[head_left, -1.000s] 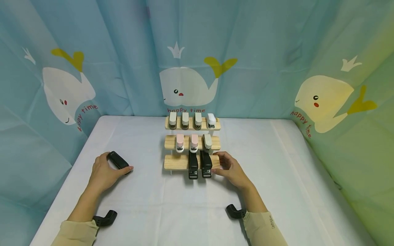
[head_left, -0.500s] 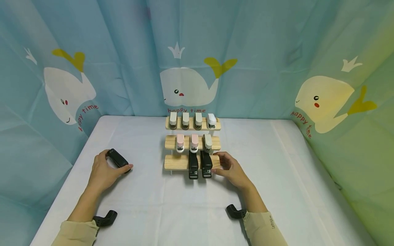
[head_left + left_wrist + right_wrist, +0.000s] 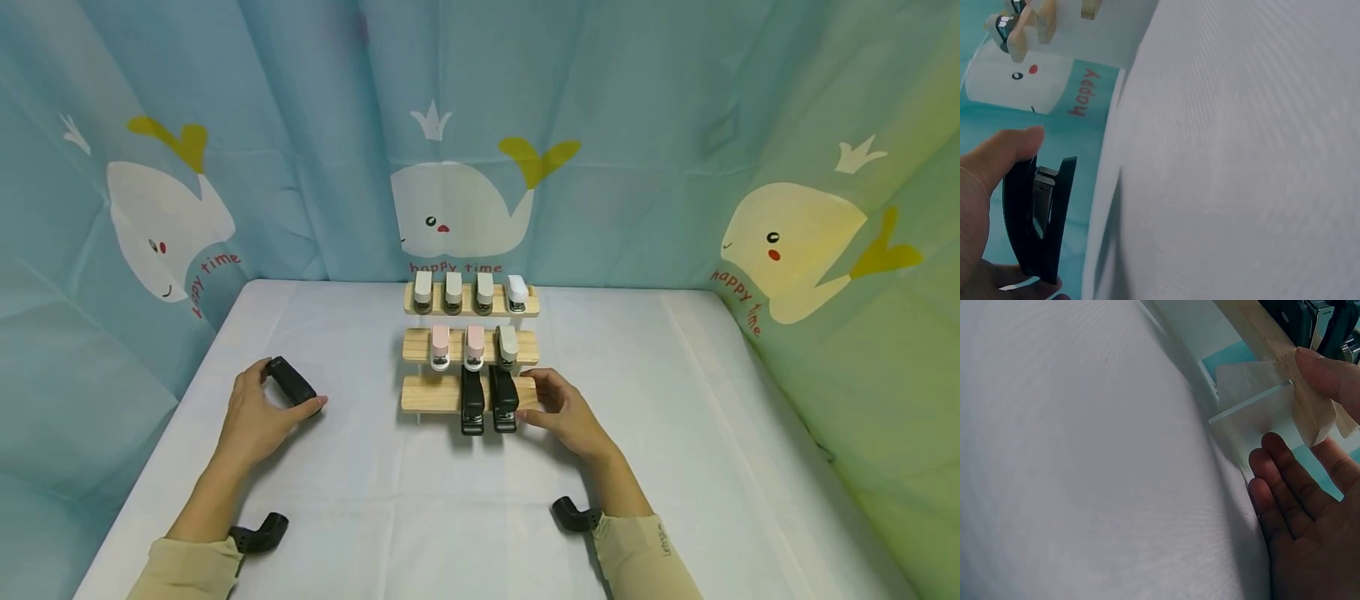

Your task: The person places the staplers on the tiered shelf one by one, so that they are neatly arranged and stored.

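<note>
At the left of the table, my left hand (image 3: 255, 417) holds a black stapler (image 3: 291, 381) by its two ends, between thumb and fingers. In the left wrist view the stapler (image 3: 1025, 219) is off the white cloth, its jaws spread at one end. My right hand (image 3: 568, 417) grips the right end of the lowest wooden shelf (image 3: 431, 395) of a three-tier rack. In the right wrist view the thumb lies on the shelf's edge (image 3: 1310, 409), with other fingers near the clear support (image 3: 1260, 406). Two black staplers (image 3: 472, 404) (image 3: 504, 402) stand on that shelf, left of this hand.
Two pink mini staplers (image 3: 440, 346) (image 3: 474, 346) and a grey one (image 3: 507, 346) stand on the middle shelf (image 3: 414, 345). The top shelf (image 3: 531, 302) bears three grey mini staplers (image 3: 453, 292) and a white one (image 3: 517, 292). A printed curtain (image 3: 622, 225) surrounds the white table (image 3: 360, 500).
My left hand has shifted slightly, and the black stapler in it has moved a little away from me. The right hand stays on the lowest shelf's end.
</note>
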{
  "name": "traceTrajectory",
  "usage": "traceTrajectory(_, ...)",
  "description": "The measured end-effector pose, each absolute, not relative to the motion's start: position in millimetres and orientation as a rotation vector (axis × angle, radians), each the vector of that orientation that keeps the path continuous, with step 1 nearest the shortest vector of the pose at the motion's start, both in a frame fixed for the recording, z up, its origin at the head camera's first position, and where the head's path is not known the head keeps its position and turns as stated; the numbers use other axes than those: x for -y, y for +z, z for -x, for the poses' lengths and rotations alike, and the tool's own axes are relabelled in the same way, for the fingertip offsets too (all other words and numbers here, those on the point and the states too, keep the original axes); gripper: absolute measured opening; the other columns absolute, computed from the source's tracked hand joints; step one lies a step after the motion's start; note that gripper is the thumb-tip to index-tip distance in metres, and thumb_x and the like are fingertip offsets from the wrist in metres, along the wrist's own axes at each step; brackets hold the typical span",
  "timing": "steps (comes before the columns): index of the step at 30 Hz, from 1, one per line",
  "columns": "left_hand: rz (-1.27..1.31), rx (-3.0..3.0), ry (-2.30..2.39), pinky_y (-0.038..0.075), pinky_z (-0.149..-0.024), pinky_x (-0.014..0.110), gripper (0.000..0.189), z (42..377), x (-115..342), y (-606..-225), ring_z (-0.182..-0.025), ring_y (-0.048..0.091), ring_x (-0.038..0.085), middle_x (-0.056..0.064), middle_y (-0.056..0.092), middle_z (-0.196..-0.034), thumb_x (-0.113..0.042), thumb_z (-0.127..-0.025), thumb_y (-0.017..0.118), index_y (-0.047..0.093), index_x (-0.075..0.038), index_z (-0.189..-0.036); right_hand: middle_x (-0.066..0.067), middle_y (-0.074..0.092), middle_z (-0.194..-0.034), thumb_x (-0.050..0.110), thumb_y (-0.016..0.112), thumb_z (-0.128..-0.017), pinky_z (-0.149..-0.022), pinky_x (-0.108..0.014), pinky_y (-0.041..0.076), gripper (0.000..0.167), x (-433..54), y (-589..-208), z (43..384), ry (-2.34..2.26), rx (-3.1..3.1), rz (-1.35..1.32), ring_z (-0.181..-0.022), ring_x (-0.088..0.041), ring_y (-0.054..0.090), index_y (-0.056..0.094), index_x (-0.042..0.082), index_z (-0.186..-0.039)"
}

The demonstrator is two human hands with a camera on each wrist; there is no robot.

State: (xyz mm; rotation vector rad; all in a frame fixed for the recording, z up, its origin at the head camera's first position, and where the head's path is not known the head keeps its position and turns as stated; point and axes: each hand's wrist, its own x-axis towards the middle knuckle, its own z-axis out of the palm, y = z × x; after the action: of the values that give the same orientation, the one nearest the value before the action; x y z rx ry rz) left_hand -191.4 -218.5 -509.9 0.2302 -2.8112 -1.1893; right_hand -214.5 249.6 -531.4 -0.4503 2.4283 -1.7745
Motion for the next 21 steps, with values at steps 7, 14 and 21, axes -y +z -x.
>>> traceTrajectory(7,-0.206,2.817,-1.194,0.034,-0.114,0.067,0.124,189.7,213.7,-505.8,-0.145,0.034,0.05,0.033,0.031,-0.157,-0.058,-0.08,0.084,0.014,0.004,-0.162,-0.019,0.064,-0.124,0.006,0.082,-0.084,-0.096,-0.03,0.049,0.059,-248.9,-531.0,214.7,-1.777,-2.43,0.447,-0.108,-0.023,0.06,0.057,0.006,-0.137)
traceTrajectory(14,-0.17,2.827,-1.212,0.034,-0.115,0.066,0.125,188.6,206.2,-499.5,-0.145,0.034,0.049,0.032,0.033,-0.156,-0.057,-0.081,0.085,0.011,0.003,-0.163,-0.02,0.063,-0.125,0.004,0.082,-0.084,-0.095,-0.027,0.049,0.059,-249.0,-531.0,214.8,-1.782,-2.429,0.448,-0.108,-0.022,0.059,0.056,0.005,-0.137)
traceTrajectory(21,-0.149,2.827,-1.236,0.034,-0.114,0.065,0.122,184.9,193.2,-492.6,-0.144,0.035,0.047,0.03,0.034,-0.156,-0.057,-0.08,0.085,0.016,0.001,-0.162,-0.021,0.063,-0.125,0.003,0.082,-0.084,-0.095,-0.027,0.049,0.059,-249.3,-532.2,215.3,-1.791,-2.424,0.451,-0.108,-0.022,0.06,0.056,0.004,-0.137)
